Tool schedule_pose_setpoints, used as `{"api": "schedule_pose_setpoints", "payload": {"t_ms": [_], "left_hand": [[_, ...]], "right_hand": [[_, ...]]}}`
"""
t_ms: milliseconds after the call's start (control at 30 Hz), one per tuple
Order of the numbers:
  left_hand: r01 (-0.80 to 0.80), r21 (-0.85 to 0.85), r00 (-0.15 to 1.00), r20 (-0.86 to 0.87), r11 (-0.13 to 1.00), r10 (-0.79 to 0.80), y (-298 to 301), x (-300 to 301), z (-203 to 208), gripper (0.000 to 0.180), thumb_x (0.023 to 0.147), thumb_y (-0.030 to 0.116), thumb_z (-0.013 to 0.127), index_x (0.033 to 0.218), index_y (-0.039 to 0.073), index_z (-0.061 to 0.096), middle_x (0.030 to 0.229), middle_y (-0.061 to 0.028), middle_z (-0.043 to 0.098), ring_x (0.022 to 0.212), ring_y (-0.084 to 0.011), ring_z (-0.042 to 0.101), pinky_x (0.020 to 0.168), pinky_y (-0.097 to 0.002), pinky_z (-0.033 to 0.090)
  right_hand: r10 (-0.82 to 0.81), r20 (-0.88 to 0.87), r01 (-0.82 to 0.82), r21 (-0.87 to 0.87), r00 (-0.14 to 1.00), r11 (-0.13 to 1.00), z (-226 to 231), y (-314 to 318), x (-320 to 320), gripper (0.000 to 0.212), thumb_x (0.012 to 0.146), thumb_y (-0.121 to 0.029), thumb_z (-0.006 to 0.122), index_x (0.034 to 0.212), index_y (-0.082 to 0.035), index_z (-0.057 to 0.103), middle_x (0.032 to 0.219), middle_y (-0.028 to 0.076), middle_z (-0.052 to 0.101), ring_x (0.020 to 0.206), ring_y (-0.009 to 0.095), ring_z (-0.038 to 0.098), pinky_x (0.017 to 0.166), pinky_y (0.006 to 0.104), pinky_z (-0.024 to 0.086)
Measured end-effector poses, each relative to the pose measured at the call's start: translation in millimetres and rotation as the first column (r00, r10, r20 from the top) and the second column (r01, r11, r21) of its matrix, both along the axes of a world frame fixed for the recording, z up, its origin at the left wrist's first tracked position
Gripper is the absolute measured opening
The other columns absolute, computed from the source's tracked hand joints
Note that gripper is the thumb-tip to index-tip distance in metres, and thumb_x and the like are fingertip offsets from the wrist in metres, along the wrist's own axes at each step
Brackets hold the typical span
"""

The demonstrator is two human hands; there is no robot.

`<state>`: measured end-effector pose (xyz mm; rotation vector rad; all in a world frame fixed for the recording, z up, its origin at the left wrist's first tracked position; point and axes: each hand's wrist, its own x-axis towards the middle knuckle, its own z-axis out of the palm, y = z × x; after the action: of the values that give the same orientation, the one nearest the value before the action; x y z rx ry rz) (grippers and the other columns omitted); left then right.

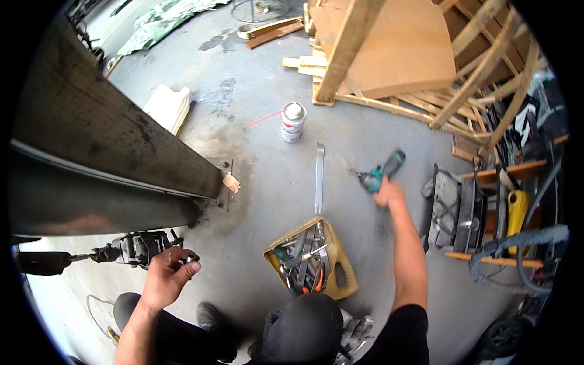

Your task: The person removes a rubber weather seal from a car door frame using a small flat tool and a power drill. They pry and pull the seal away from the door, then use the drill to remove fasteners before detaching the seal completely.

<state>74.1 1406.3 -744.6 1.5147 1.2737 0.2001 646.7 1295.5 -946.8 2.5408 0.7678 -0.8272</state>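
My left hand is closed around a small shiny metal piece, perhaps a socket; the fingers hide most of it. Close by is a dark metal mechanism with a coil spring, at the foot of a steel column. On the right, my outstretched right hand is at the body of a teal-and-black cordless drill. That hand is smeared by motion, so its grip is unclear. The drill's chuck points left, with a thin bit in it. Between my hands sits a yellowish cut-open plastic container full of hand tools.
A flat pry bar lies beyond the container, and a spray can with a red straw stands farther off. The large steel column slants in from the left. Wooden framing and cardboard fill the far right; a cluttered rack stands at right.
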Motion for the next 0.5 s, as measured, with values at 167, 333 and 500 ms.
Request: {"api": "schedule_pose_setpoints", "payload": {"t_ms": [167,333,500], "left_hand": [[0.118,0.027,0.992,-0.049,0.993,-0.117,1,11,6,0.024,0.086,0.017,0.076,0.1,-0.002,0.068,0.084,-0.0069,0.065,0.068,-0.0102,0.058,0.06,-0.0261,0.048],[0.146,-0.013,0.989,0.022,0.989,-0.145,0,24,-9,0.021,0.09,0.021,0.072,0.096,0.001,0.067,0.077,-0.0047,0.063,0.06,-0.0087,0.053,0.055,-0.0263,0.044],[0.04,-0.395,0.981,0.191,0.918,0.039,-3,44,-42,0.026,0.096,0.026,0.062,0.092,0.0,0.061,0.07,-0.006,0.059,0.059,-0.0108,0.049,0.056,-0.029,0.043]], "right_hand": [[0.562,0.436,-0.621,-0.01,0.703,0.784,-28,-36,-9,0.061,0.083,-0.023,0.065,0.14,-0.012,0.045,0.115,0.013,0.064,0.113,0.031,0.058,0.105,0.0541,0.037],[0.269,0.463,-0.404,0.222,0.844,0.887,-55,-31,-32,0.052,0.078,-0.025,0.073,0.123,-0.01,0.052,0.111,0.012,0.065,0.113,0.03,0.058,0.103,0.0495,0.039],[-0.251,-0.009,0.203,0.617,0.968,0.761,64,-60,-132,0.051,0.069,-0.033,0.075,0.105,0.001,0.062,0.098,0.022,0.071,0.094,0.037,0.068,0.084,0.0462,0.053]]}}
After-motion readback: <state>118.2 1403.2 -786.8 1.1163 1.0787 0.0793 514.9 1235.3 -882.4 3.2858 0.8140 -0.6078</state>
